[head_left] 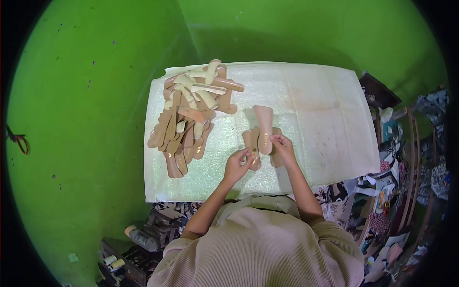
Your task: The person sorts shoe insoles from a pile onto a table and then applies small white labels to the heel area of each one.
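Observation:
A pale pink shoe insole with gold lettering near its heel is raised over the table, its wide end pointing away from me. My right hand pinches it by the right edge. Underneath and beside it lie a tan insole and another insole, partly covered. My left hand is at the heel of the tan insole, with its fingers curled into a pinch. Whether anything is between those fingertips is too small to tell.
A heap of tan insoles and curled cream pieces covers the left of the white-sheeted table. Green walls stand behind and left. Scraps crowd a rack at right. A plastic bottle is at lower left.

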Demonstrator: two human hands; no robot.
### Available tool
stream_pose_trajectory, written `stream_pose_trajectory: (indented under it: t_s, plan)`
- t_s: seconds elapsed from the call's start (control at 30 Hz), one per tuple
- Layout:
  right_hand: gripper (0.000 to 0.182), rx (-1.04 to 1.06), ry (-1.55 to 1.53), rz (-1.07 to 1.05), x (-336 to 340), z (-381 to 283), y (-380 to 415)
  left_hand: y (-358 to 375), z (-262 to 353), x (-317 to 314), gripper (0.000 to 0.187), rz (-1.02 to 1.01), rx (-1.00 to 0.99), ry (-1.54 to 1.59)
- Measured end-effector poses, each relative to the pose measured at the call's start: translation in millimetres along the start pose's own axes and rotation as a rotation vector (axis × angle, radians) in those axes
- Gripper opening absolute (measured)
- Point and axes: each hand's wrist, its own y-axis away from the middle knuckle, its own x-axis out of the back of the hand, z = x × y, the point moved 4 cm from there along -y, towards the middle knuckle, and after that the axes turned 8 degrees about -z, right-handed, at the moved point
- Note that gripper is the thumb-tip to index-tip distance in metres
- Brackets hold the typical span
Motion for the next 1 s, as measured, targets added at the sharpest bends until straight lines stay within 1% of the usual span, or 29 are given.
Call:
stream_pose_trajectory:
  t_s: [0.07, 0.1, 0.17, 0.2, 0.27, 0.37, 0.43, 0.53, 0.57, 0.67, 0.73, 0.83, 0.93, 1.0]
  plan:
    - [0.012, 0.029, 0.03, 0.081, 25.3, 8.1, 4.8, -5.0, -5.0, -12.5, 0.038, -0.063, -0.061, -0.058]
    - [0.012, -0.004, 0.084, 0.107, 29.8, -3.0, 14.1, -7.0, 0.0, -16.6, 0.044, -0.103, -0.075, -0.162]
    - [0.014, 0.04, 0.077, 0.124, 46.4, 13.0, 16.0, -10.4, 10.0, -25.1, 0.057, -0.181, -0.109, -0.369]
    - [0.015, 0.063, 0.074, 0.132, 50.0, 15.3, 18.7, -11.6, 8.8, -31.2, 0.064, -0.204, -0.126, -0.407]
    - [0.015, 0.038, 0.083, 0.149, 54.4, 23.8, 25.8, -14.9, 4.3, -42.5, 0.079, -0.248, -0.161, -0.483]
    - [0.011, -0.001, 0.124, 0.15, 61.6, 39.9, 33.3, -21.2, 5.3, -52.1, 0.088, -0.361, -0.113, -0.561]
    - [0.01, -0.035, 0.193, 0.153, 65.6, 47.1, 35.1, -25.8, 2.2, -55.5, 0.091, -0.383, -0.114, -0.582]
    - [0.012, -0.009, 0.202, 0.2, 70.7, 56.7, 33.6, -29.0, -2.4, -58.6, 0.093, -0.395, -0.123, -0.546]
    - [0.012, -0.002, 0.283, 0.218, 74.4, 62.7, 31.0, -29.7, -3.6, -59.3, 0.094, -0.395, -0.128, -0.523]
    - [0.014, 0.005, 0.521, 0.278, 81.5, 68.8, 27.3, -30.9, -7.6, -63.7, 0.095, -0.409, -0.151, -0.644]
    - [0.016, -0.013, 0.673, 0.323, 72.7, 51.5, 32.0, -31.7, -6.7, -64.7, 0.096, -0.395, -0.162, -0.668]
    - [0.024, -0.094, 0.658, 0.351, 76.3, 67.1, 26.2, -32.8, -4.1, -64.5, 0.095, -0.381, -0.174, -0.695]
    - [0.023, -0.134, 0.76, 0.352, 71.6, 57.3, 27.4, -32.0, 0.4, -63.0, 0.092, -0.394, -0.177, -0.723]
    - [0.022, -0.123, 0.793, 0.336, 70.8, 57.4, 25.7, -31.2, 6.3, -61.5, 0.09, -0.411, -0.175, -0.745]
